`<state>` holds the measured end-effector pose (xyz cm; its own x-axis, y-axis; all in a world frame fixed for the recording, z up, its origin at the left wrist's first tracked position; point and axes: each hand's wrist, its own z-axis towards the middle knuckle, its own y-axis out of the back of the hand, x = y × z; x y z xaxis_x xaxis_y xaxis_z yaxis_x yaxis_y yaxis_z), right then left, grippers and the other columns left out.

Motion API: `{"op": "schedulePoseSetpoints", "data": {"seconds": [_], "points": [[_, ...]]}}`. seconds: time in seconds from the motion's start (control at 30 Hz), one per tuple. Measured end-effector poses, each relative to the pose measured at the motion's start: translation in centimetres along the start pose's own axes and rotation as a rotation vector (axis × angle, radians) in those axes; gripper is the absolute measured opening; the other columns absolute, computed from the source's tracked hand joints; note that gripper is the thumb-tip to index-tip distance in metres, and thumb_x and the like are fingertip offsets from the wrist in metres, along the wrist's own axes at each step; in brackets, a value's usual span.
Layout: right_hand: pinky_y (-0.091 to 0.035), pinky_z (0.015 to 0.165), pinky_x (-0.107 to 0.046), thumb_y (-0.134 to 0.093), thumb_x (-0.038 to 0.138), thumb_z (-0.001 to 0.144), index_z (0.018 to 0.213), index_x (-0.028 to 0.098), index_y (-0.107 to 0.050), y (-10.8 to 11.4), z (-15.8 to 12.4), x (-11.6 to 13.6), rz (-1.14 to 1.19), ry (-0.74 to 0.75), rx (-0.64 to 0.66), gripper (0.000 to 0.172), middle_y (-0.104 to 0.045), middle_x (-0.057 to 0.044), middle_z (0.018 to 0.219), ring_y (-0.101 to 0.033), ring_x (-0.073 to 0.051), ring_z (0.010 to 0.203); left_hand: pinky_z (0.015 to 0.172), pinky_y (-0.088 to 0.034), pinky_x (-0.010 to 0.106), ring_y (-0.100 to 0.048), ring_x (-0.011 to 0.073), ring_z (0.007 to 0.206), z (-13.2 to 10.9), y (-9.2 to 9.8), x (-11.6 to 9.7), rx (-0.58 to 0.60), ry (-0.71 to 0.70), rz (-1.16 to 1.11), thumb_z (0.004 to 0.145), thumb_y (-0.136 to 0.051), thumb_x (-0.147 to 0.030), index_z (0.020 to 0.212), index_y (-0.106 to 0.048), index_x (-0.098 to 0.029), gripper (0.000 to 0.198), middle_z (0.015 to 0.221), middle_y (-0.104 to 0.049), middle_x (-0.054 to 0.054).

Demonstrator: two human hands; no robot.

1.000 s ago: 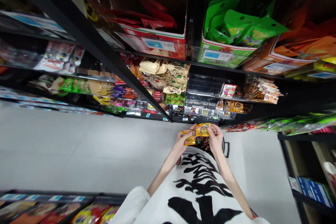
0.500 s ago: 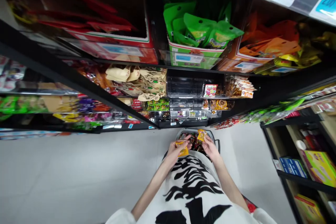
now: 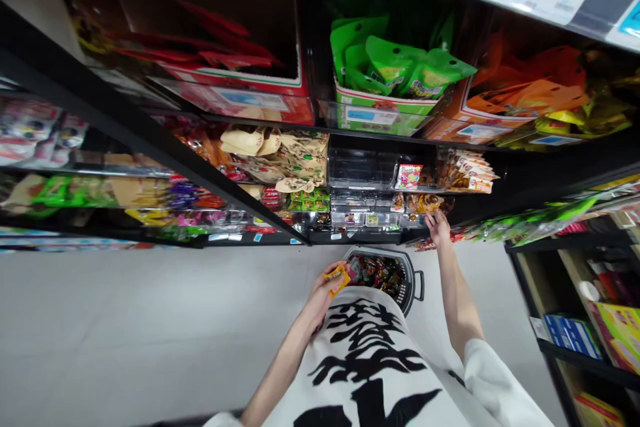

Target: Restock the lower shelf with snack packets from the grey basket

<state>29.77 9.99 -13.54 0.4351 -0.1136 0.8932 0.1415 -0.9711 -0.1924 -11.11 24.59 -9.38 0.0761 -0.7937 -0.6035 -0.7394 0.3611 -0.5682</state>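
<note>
My left hand [image 3: 323, 289] is closed on a small orange snack packet [image 3: 337, 278], held just left of a dark basket [image 3: 414, 281] on the floor that is full of wrapped snacks. My right hand [image 3: 438, 227] is stretched forward to a low shelf, its fingers at a row of orange-brown snack packets [image 3: 425, 202] in clear bins. Whether those fingers grip a packet is too small to see.
Black shelving [image 3: 165, 147] rises ahead with green bags [image 3: 395, 67], orange bags [image 3: 520, 90], red packs [image 3: 220, 47] and beige pouches [image 3: 280, 153]. Another shelf unit [image 3: 590, 320] with boxes stands on the right. Pale floor [image 3: 125, 327] stretches to the left.
My right hand left the spot over the basket and reached forward to the low shelf; the orange packet it held is no longer in it. My left hand still holds its packet.
</note>
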Motion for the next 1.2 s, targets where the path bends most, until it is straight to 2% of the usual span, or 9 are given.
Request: {"op": "schedulePoseSetpoints", "data": {"seconds": [0.1,0.2,0.37,0.5,0.7,0.8,0.97,1.1,1.2], "points": [[-0.056,0.081,-0.027,-0.072,0.029,0.079,0.099,0.023,-0.058,-1.6,-1.9,-2.3,-0.061,-0.081,0.057,0.025,-0.074,-0.002,0.108,-0.073,-0.015,0.09,0.111,-0.042,0.037,-0.06,0.0264,0.126,0.1,0.6,0.3,0.008,-0.034,-0.073,0.069,-0.084,-0.019,0.117,-0.07,-0.019,0.05,0.128,-0.07,0.01],[-0.058,0.071,-0.028,-0.08,0.029,0.071,0.098,0.021,-0.064,-2.9,-6.8,-6.0,-0.157,-0.211,0.175,0.033,-0.076,-0.005,0.1,-0.074,-0.019,0.081,0.118,-0.036,0.043,-0.055,0.0283,0.134,0.3,0.5,0.5,0.032,-0.099,-0.15,0.075,-0.08,-0.02,0.124,-0.067,-0.02,0.05,0.14,-0.063,0.011],[-0.054,0.059,-0.025,-0.076,0.049,0.08,0.102,0.021,-0.069,-5.9,-17.5,-9.3,-0.335,-0.371,0.638,0.036,-0.074,-0.008,0.101,-0.07,-0.018,0.075,0.12,-0.033,0.05,-0.048,0.0312,0.14,0.9,-0.2,-0.1,0.16,-0.183,-0.16,0.075,-0.078,-0.012,0.135,-0.059,-0.024,0.064,0.152,-0.051,0.012],[-0.049,0.053,-0.024,-0.069,0.052,0.086,0.106,0.02,-0.067,-8.9,-23.2,-9.0,-0.324,-0.307,0.959,0.038,-0.069,-0.004,0.081,-0.064,-0.016,0.067,0.118,-0.035,0.051,-0.044,0.0324,0.143,1.4,-0.4,-0.4,0.267,-0.186,-0.077,0.077,-0.076,-0.009,0.142,-0.053,-0.026,0.071,0.159,-0.042,0.012],[-0.04,0.048,-0.021,-0.073,0.048,0.084,0.094,0.017,-0.07,-10.6,-24.4,-8.0,-0.428,-0.033,0.852,0.032,-0.06,0.002,0.066,-0.054,-0.011,0.054,0.112,-0.042,0.045,-0.053,0.0301,0.135,1.5,-0.4,-0.9,0.26,-0.295,0.144,0.092,-0.066,-0.03,0.148,-0.047,-0.024,0.06,0.153,-0.05,0.013],[-0.044,0.049,-0.023,-0.07,0.044,0.087,0.089,0.017,-0.072,-10.2,-24.4,-7.5,-0.479,0.103,0.781,0.027,-0.059,0.001,0.068,-0.054,-0.011,0.054,0.111,-0.044,0.043,-0.055,0.0284,0.129,1.3,-0.2,-1.2,0.21,-0.402,0.411,0.091,-0.067,-0.035,0.14,-0.058,-0.023,0.052,0.143,-0.056,0.013],[-0.059,0.066,-0.029,-0.067,0.033,0.09,0.093,0.022,-0.078,-9.6,-24.7,-6.9,-0.486,0.372,0.735,0.016,-0.063,-0.008,0.113,-0.067,-0.015,0.078,0.1,-0.051,0.041,-0.061,0.0213,0.109,0.8,0.6,-0.7,0.034,-0.71,0.761,0.086,-0.07,-0.019,0.113,-0.076,-0.027,0.029,0.113,-0.06,0.008],[-0.058,0.092,-0.038,-0.065,0.022,0.09,0.082,0.024,-0.078,-9.4,-25.2,-7.4,-0.485,0.545,0.806,0.015,-0.065,-0.008,0.119,-0.068,-0.021,0.102,0.093,-0.054,0.04,-0.06,0.0199,0.107,0.2,0.9,-0.7,0.047,-0.937,0.798,0.087,-0.052,-0.001,0.095,-0.08,-0.029,0.041,0.107,-0.063,0.006],[-0.058,0.094,-0.039,-0.066,0.022,0.089,0.094,0.024,-0.076,-9.3,-25.9,-8.1,-0.497,0.505,0.826,0.011,-0.066,-0.009,0.124,-0.067,-0.023,0.11,0.092,-0.054,0.041,-0.061,0.0206,0.107,0.1,1.1,-1.4,0.058,-0.998,0.791,0.085,-0.051,0.003,0.088,-0.081,-0.029,0.044,0.103,-0.066,0.006]]}}
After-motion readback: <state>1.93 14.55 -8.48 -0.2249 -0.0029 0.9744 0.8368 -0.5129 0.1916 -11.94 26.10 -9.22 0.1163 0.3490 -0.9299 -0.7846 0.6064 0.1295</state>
